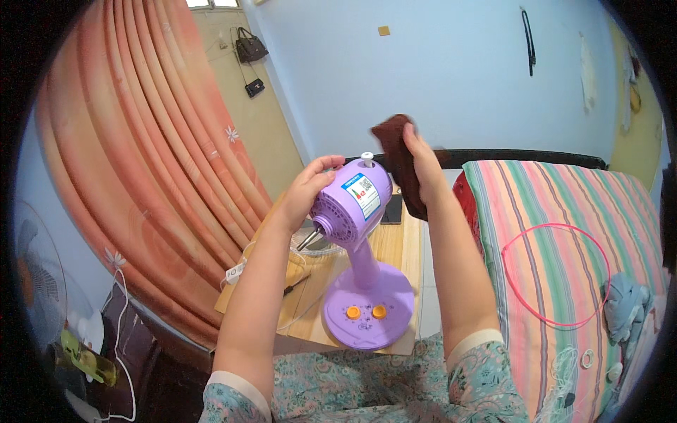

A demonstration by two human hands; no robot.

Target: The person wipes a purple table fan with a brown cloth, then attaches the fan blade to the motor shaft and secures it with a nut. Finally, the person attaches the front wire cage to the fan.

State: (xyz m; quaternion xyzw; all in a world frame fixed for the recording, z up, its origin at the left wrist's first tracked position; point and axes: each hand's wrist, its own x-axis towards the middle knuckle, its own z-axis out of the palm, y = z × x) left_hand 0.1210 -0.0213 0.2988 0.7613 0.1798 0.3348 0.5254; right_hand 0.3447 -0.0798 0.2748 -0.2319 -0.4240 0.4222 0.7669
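A purple table fan without its blades or guard stands on a wooden table (402,247). Its motor housing (356,204) carries a white and blue sticker, and its round base (370,299) has two orange buttons. My left hand (307,187) grips the left side of the motor housing. My right hand (419,158) holds a dark brown cloth (398,151) pressed against the right side of the housing. A bare metal shaft (310,238) sticks out of the housing toward the lower left.
An orange curtain (148,155) hangs on the left. A bed with a striped cover (564,240) lies on the right, with a pink ring (557,271) on it. Another fan (35,282) stands at far left. White cables and a screwdriver lie on the table.
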